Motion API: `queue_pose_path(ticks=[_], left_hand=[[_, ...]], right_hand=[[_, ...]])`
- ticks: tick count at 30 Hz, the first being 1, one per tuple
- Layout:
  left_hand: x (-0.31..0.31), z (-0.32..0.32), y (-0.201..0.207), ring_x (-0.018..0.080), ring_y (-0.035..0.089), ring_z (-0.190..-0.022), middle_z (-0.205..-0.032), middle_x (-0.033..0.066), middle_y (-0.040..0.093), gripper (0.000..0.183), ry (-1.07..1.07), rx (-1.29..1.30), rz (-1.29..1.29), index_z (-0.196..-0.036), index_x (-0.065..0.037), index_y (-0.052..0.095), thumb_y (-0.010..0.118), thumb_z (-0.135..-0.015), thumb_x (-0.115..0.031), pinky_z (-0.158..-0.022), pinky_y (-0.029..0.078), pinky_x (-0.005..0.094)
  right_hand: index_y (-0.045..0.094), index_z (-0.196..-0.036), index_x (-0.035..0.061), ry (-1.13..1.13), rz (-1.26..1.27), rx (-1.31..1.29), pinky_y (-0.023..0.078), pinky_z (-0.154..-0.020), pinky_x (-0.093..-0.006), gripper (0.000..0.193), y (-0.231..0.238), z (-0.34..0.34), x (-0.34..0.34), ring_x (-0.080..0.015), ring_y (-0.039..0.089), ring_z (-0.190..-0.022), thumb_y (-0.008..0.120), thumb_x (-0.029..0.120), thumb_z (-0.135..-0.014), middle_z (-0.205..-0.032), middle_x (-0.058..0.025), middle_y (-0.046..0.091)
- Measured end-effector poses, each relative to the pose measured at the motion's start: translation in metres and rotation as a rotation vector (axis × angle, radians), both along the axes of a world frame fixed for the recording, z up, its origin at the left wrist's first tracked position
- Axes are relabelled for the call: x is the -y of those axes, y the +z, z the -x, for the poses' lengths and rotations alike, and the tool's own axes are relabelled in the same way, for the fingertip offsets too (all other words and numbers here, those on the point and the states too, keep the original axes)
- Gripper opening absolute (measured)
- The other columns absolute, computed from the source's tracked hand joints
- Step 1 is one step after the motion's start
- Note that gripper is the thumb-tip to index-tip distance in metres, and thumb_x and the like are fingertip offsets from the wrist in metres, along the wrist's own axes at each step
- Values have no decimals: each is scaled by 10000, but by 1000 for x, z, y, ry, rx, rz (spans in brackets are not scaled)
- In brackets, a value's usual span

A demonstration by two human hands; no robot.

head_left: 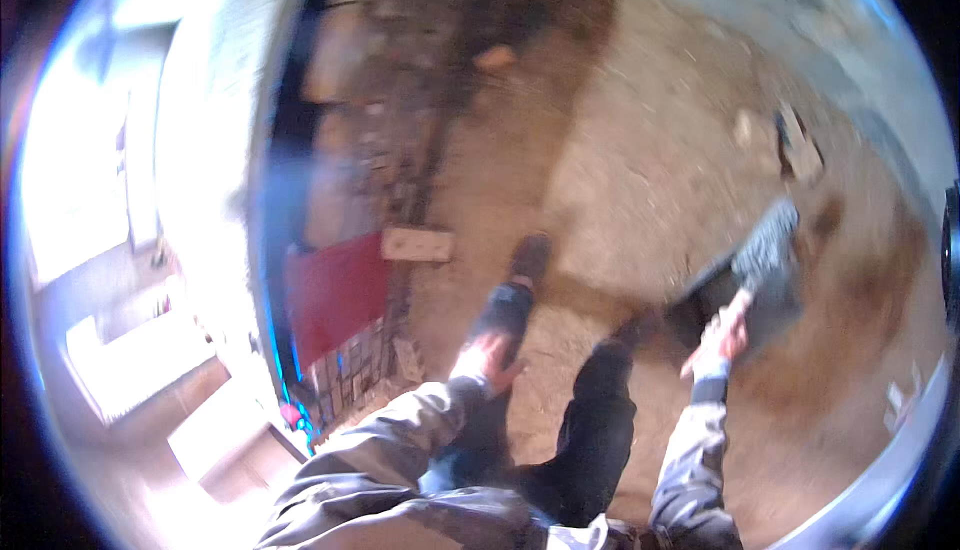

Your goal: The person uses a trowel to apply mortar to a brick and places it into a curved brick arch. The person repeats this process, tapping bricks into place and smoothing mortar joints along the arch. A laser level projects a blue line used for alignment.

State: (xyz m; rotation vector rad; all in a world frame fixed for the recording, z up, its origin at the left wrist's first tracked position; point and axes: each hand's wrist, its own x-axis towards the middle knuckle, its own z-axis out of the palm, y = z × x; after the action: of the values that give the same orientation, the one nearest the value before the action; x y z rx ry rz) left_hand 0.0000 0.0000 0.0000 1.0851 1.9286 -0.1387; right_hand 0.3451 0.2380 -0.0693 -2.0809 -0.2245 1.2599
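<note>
The person stands on a rough dirt floor [640, 150], both legs in dark trousers and dark shoes showing below. The right hand [722, 335] is raised out to the right, fingers closed around the near end of a grey block-like tool [768, 245] that reaches up and to the right from the fist; blur hides what kind of tool it is. Its dark shadow lies on the floor just left of it. The left hand [484, 360] hangs low in front of the left thigh, holding nothing; whether its fingers are spread or curled cannot be told through the blur. To the left, a red sheet [335, 295] leans at the foot of a pale wall [215, 150], with 1 pale brick [417, 244] lying just right of its top edge. Far right, a small pale block [800, 150] sits on the floor, well apart from the hands.
</note>
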Motion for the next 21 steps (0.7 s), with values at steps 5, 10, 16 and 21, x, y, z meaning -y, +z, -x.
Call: queue_pose_path(ticks=[5, 10, 16, 21], left_hand=[[10, 55, 58, 413, 504, -1205, -1292, 231, 532, 503, 204, -96, -472, -1197, -16, 575, 745, -786, -251, -1018, 439, 457], [-18, 236, 113, 392, 558, -1128, -1195, 204, 583, 402, 142, -372, -956, -1127, -24, 595, 725, -749, -77, -989, 459, 456], [3, 523, 116, 375, 467, -1263, -1342, 185, 538, 447, 233, -823, -934, -1256, -69, 575, 643, -902, -332, -1077, 370, 447], [48, 659, 62, 365, 299, -1398, -1505, 169, 361, 682, 356, -887, -582, -1439, -78, 401, 525, -921, -503, -1154, 249, 445]], right_hand=[[536, -847, 107, 288, 31, -71, 300, -340, -233, 446, 72, 61, 23, -59, 378, -402, 594, 542, -922, -566, 41, 434], [473, -688, 156, 512, -45, -115, 285, -339, -239, 484, 105, 161, 56, -65, 384, -390, 595, 568, -911, -516, 53, 404], [471, -682, 149, 703, 18, -175, 316, -355, -261, 447, 115, 299, 124, -84, 398, -395, 502, 470, -991, -523, 43, 411], [515, -802, 107, 639, 191, -261, 341, -349, -254, 386, 102, 445, 195, -85, 428, -405, 581, 453, -960, -571, 29, 468]])
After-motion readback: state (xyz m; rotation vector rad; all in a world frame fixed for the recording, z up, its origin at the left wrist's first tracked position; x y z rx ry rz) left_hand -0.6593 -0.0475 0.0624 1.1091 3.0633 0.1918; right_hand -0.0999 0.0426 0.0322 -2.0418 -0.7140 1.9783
